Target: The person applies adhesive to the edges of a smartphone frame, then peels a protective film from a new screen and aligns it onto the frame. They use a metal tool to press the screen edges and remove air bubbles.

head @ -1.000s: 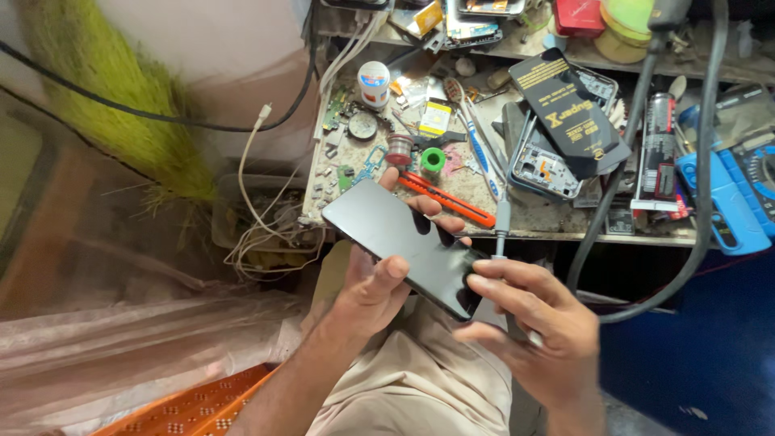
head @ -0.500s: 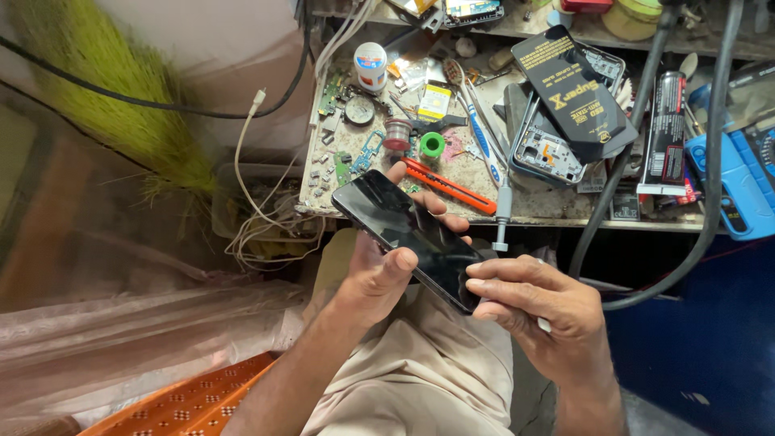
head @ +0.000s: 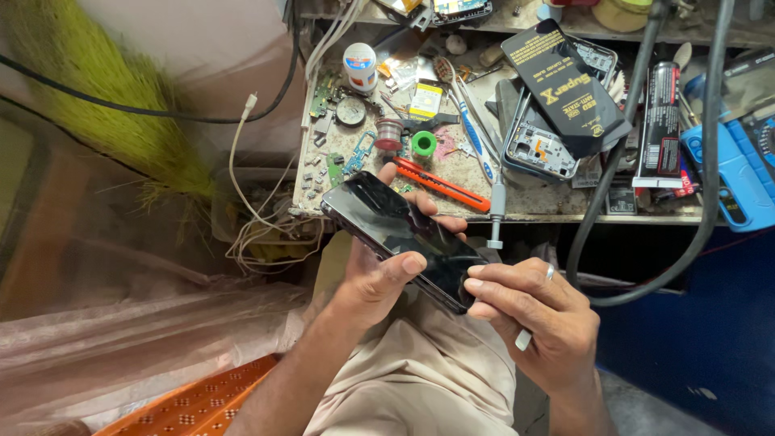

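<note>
The left hand (head: 375,278) grips the phone (head: 404,236) from beneath, thumb laid across the dark glass, fingertips curling over its far edge. The right hand (head: 533,319) pinches the phone's near corner, fingers closed on it. The phone lies tilted above the lap, just short of the bench (head: 557,211) edge; open room lies left of the left hand, over the plastic sheet (head: 137,331). Past the fingertips an orange knife (head: 442,183) rests near the bench edge. Compared with half a second ago, the phone sits slightly flatter and the thumb has slid further across the glass. The right hand's fingertips are partly hidden behind the phone's corner.
</note>
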